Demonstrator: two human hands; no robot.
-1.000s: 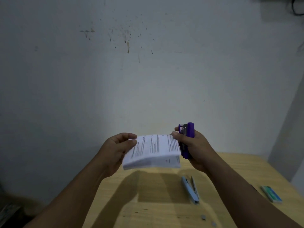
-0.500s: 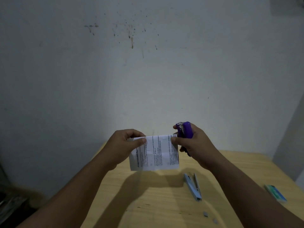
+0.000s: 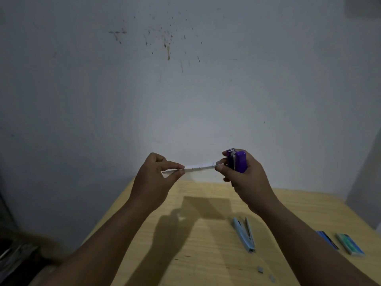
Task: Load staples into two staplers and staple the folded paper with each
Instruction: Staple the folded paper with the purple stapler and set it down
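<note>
Now the thin, light folded paper (image 3: 199, 167), held edge-on above the table (image 3: 206, 244), bends easily, so the left hand (image 3: 153, 178) pinches its left end while the right hand (image 3: 245, 178), closed around the hard purple stapler (image 3: 237, 161), pinches its right end.

Two staplers (image 3: 237, 163) (image 3: 244, 234) (one purple), two staple boxes (image 3: 327, 240) (image 3: 349, 244), one paper (image 3: 198, 168).

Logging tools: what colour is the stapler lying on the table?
Light blue stapler, clearest in the head view.

purple stapler (image 3: 239, 162) | pale-blue stapler (image 3: 244, 234) | white printed paper (image 3: 199, 167) | yellow table (image 3: 206, 254)
</note>
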